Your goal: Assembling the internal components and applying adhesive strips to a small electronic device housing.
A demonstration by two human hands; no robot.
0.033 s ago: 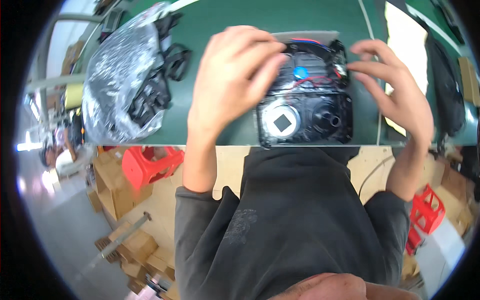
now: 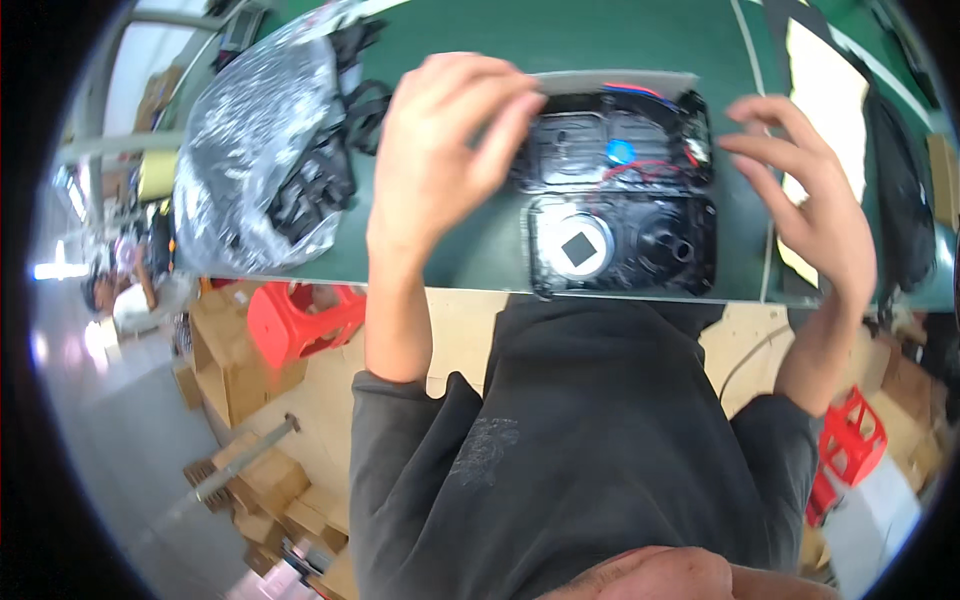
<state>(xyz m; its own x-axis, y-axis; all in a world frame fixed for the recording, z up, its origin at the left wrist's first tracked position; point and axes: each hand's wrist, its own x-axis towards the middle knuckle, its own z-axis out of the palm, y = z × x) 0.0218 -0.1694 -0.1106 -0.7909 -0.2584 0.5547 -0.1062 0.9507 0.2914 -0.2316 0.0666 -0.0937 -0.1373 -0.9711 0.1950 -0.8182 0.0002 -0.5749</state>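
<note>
Left hand (image 2: 448, 140), curled, its grip unclear, and right hand (image 2: 805, 180), spread and empty, flank an opened black case (image 2: 622, 203) — apparently mid-assembly — whose wires (image 2: 640, 165) likely call for careful fingers next.

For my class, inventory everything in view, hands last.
Table: one, green, along top
Casing: one, open, black, near edge
Disc: one, white, casing's near half
Round part: one, blue, casing's far half
Wires: several, red, blue, far half
Bag: one, clear plastic, table's left
Sheet: one, pale yellow, table's right
Item, unclear: one, black, right of sheet
Stools: at least two, red, below table
Boxes: several, brown, lower left
Person: one, white top, far left
Left hand: one, bare, casing's left
Right hand: one, bare, casing's right
</note>
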